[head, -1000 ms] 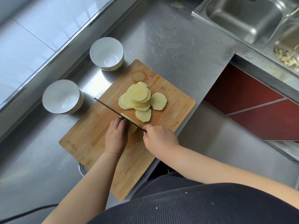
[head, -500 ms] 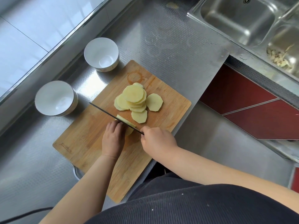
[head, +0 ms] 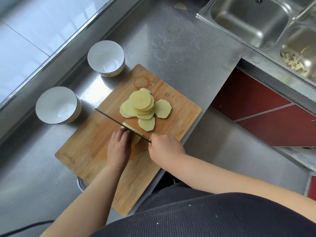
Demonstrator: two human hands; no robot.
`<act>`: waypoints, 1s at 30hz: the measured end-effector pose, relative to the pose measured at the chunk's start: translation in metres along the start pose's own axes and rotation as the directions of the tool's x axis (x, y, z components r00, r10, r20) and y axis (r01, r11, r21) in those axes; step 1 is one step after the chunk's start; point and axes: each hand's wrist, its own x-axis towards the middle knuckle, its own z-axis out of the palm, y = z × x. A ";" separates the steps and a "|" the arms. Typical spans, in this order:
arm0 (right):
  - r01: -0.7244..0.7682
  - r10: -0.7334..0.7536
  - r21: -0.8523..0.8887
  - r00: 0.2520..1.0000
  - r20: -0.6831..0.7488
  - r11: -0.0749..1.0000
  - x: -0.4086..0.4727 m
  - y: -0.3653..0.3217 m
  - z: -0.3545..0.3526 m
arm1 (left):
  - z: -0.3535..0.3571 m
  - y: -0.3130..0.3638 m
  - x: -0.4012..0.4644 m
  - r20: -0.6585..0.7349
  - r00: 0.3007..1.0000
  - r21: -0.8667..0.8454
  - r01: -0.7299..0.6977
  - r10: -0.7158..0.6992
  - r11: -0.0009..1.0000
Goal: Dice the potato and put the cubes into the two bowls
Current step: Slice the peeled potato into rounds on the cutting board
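Bowls: two white bowls [head: 106, 58] [head: 58, 105], both beyond the left hand, on the bench [head: 188, 48].
Potato slices [head: 141, 106]: about eight pale rounds, stacked just beyond the knife [head: 118, 123].
Potato piece [head: 135, 134]: pale end piece under the blade on the cutting board [head: 85, 147].
Left hand [head: 118, 147]: fingers curled, pressing the piece.
Right hand [head: 165, 148]: closed round the knife handle.

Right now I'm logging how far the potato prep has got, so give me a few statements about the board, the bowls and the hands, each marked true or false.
1. Both white bowls hold potato cubes. False: the nearer bowl and the farther bowl hold no potato.
2. A pile of round potato slices lies on the cutting board. True.
3. The right hand grips the knife. True.
4. The left hand rests inside a bowl. False: it holds down the uncut potato piece beside the blade.
5. The potato is already diced. False: only slices show, no cubes.
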 end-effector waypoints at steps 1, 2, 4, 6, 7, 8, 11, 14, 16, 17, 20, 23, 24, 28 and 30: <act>-0.003 0.003 0.000 1.000 0.003 1.000 0.000 0.000 0.000 | 0.000 0.000 0.000 0.002 1.000 -0.001 0.004 -0.004 1.000; -0.005 0.005 -0.002 1.000 0.006 1.000 -0.001 -0.001 0.001 | 0.000 0.000 0.000 0.006 1.000 -0.005 0.010 -0.010 1.000; -0.006 0.006 -0.007 1.000 0.010 1.000 0.000 -0.001 0.002 | 0.001 0.000 -0.001 0.014 1.000 -0.006 0.018 -0.018 1.000; -0.005 0.005 -0.012 1.000 0.010 1.000 0.001 -0.001 0.004 | 0.001 -0.002 -0.001 0.024 1.000 0.000 0.016 -0.016 1.000; -0.005 0.005 -0.014 1.000 0.010 1.000 0.002 -0.001 0.004 | 0.001 -0.002 -0.001 0.024 1.000 0.001 0.013 -0.013 1.000; -0.005 0.006 -0.016 1.000 0.011 1.000 0.002 -0.001 0.005 | 0.001 -0.002 -0.001 0.023 1.000 0.002 0.011 -0.011 1.000; -0.009 0.009 -0.024 1.000 0.016 1.000 0.004 -0.002 0.007 | 0.000 -0.002 -0.001 0.017 1.000 0.001 0.012 -0.012 1.000; -0.016 0.017 -0.031 1.000 0.012 0.999 0.007 -0.003 0.010 | 0.001 -0.002 -0.001 0.015 1.000 0.003 0.006 -0.006 1.000; -0.019 0.019 -0.035 1.000 0.016 0.999 0.009 -0.002 0.011 | 0.001 -0.003 -0.001 0.016 1.000 0.002 0.008 -0.008 1.000; -0.020 0.021 -0.037 1.000 0.018 0.999 0.010 -0.002 0.012 | 0.001 -0.004 -0.001 0.017 1.000 0.003 0.008 -0.008 1.000; -0.026 0.027 -0.050 0.999 0.024 0.998 0.012 -0.002 0.014 | 0.002 -0.004 -0.001 0.013 1.000 0.008 0.000 0.000 1.000; -0.038 0.041 -0.059 0.998 0.037 0.998 0.017 -0.003 0.018 | 0.003 -0.004 -0.001 0.003 1.000 0.003 -0.013 0.013 1.000; -0.045 0.047 -0.058 0.998 0.043 0.997 0.020 -0.003 0.019 | 0.003 -0.004 -0.001 0.000 1.000 0.001 -0.015 0.015 1.000; -0.064 0.069 -0.055 0.994 0.081 0.996 0.030 -0.002 0.025 | 0.005 -0.005 0.000 -0.035 0.999 -0.013 -0.028 0.027 1.000; -0.083 0.088 -0.052 0.991 0.103 0.995 0.035 -0.001 0.029 | 0.006 -0.006 0.000 -0.049 0.998 -0.026 -0.045 0.044 0.999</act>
